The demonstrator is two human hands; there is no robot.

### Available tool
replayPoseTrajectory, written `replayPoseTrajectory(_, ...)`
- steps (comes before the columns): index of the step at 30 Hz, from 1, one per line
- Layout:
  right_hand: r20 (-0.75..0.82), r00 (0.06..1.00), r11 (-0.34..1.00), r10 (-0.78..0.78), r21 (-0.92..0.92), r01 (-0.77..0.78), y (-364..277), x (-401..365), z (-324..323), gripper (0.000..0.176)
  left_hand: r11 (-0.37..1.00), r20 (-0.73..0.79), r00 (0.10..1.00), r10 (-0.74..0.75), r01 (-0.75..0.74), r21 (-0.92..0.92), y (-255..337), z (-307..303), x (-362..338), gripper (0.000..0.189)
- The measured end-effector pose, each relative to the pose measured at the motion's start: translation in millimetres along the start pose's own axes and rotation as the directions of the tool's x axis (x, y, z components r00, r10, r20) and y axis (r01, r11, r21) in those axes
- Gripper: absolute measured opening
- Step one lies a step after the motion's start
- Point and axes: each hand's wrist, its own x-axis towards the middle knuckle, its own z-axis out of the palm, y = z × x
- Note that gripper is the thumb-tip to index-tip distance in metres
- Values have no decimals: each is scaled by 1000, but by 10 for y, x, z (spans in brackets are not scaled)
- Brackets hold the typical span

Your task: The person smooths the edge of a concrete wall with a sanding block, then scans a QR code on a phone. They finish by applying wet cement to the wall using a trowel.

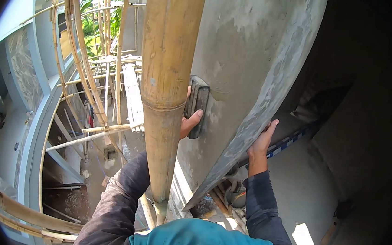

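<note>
My left hand (190, 124) reaches round behind a thick bamboo pole (168, 50) and holds a plastering float (198, 105). Its thumb lies over the float's back, while the pole hides most of the fingers. The float is against the grey plastered wall (239, 56), where a smear of wet plaster shows beside it. On the other side of the wall, my right hand (262, 141) rests at the rough, paler wall edge (247, 124). Its visible fingers are stretched upward and hold nothing that I can see; part of the hand is hidden.
Bamboo scaffolding (83, 52) fills the left side, with white planks (133, 93) across it and ground far below. A blue-and-white strip (292, 142) runs behind my right wrist. Below the wall, a bucket-like container (236, 196) stands among poles. Deep shade covers the right.
</note>
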Motion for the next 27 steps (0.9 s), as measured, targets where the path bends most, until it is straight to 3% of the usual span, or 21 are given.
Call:
replayPoseTrajectory(2,11,1000,1000,3,-7,-2,25,43,-49,64,999,-57,997,-45,46,16,-47,34,133,71)
replayPoseTrajectory(3,7,1000,1000,6,-7,-6,2,19,-31,64,995,-73,997,-7,-1,-102,228,21,471,68)
replayPoseTrajectory(6,-19,1000,1000,21,2,-21,-40,11,90,66,953,-135,944,302,-302,20,720,-60,1437,66)
replayPoseTrajectory(7,-2,1000,1000,10,3,-10,-33,6,74,67,947,-148,937,316,-321,-12,872,-54,1616,67)
replayPoseTrajectory(11,-11,999,997,-48,-60,47,4,-8,-5,69,887,-119,882,457,-462,-21,969,-10,1199,72)
replayPoseTrajectory(13,-11,999,998,-44,-53,43,-3,-15,10,69,887,-84,889,450,-456,-71,732,56,610,73)
replayPoseTrajectory(16,13,998,996,-53,-76,54,81,36,-94,71,894,-116,895,431,-441,-79,710,55,523,71)
replayPoseTrajectory(22,-17,995,988,-102,-121,99,160,104,-182,72,857,-243,839,488,-512,-48,1319,-32,2285,64)
replayPoseTrajectory(24,-27,995,987,-98,-132,94,232,164,-270,72,868,-170,951,260,-307,-390,1554,-69,2715,61)
replayPoseTrajectory(26,-45,990,970,-133,-213,121,297,215,-357,72,889,-252,887,386,-431,-155,1605,-84,2845,53)
replayPoseTrajectory(27,-45,986,958,-158,-248,142,311,218,-366,72,853,-175,946,273,-322,-410,1533,-61,2806,61)
